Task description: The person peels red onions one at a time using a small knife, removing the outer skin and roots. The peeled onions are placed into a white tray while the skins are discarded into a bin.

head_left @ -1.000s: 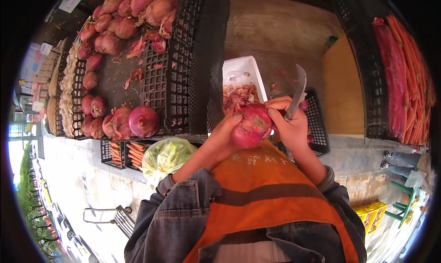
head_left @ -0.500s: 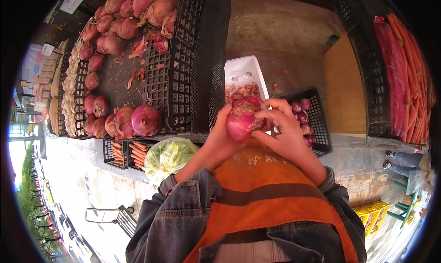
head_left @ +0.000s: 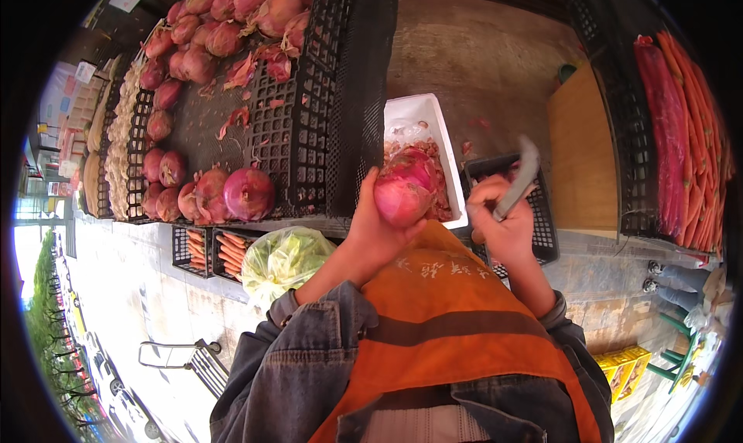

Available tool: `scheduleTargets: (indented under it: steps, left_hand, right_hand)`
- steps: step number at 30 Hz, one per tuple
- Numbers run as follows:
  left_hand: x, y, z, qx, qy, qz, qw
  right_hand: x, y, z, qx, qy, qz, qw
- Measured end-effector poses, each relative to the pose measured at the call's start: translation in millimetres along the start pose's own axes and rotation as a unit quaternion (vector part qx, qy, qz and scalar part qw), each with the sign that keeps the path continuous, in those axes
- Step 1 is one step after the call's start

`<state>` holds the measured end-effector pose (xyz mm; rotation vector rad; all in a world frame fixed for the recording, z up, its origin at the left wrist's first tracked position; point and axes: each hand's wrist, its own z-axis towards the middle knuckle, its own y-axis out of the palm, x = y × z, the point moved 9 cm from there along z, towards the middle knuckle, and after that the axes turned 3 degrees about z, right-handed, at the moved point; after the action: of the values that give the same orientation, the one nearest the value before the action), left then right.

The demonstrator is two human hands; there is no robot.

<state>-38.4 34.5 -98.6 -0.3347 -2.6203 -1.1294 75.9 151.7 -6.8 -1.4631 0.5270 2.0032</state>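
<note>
In front of my chest, my left hand (head_left: 362, 240) is wrapped round a large red onion (head_left: 404, 191) from its left and underside. The onion has shiny pink-purple skin with a rougher patch on its upper side. To the right, apart from the onion, my right hand (head_left: 508, 232) grips a small knife (head_left: 520, 178). The knife's slightly blurred, curved blade points up and to the right; its handle is mostly hidden in my fingers. Behind the onion is a white box (head_left: 412, 110) with loose onion skins inside.
At the left, a black plastic crate (head_left: 298, 126) holds many red onions (head_left: 249, 194) and loose peel. A small black basket (head_left: 547, 238) is partly behind my right hand. Carrots (head_left: 691, 149) fill a crate at the far right. Bagged leafy greens (head_left: 282, 263) and a hand cart (head_left: 203, 363) stand lower left.
My right hand has moved away from the onion to the right, and the knife blade now shows plainly. The onion has tilted slightly in my left hand.
</note>
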Motion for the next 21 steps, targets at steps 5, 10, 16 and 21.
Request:
scheduleTargets:
  steps: [5, 10, 16, 21]
  left_hand:
    - [3, 5, 3, -0.023, 0.045, 0.051, 0.997]
    - [0, 15, -5, -0.019, 0.018, 0.018, 0.999]
    - [2, 11, -6, -0.017, 0.02, -0.003, 1.0]
    - [-9, 10, 0, -0.081, -0.045, -0.052, 0.994]
  right_hand:
    - [-1, 18, 11, 0.03, 0.02, -0.061, 0.998]
    - [-9, 36, 20, -0.03, -0.023, -0.113, 0.993]
    - [-1, 36, 7, -0.084, -0.017, -0.039, 0.996]
    - [31, 28, -10, -0.126, 0.133, 0.166, 0.969]
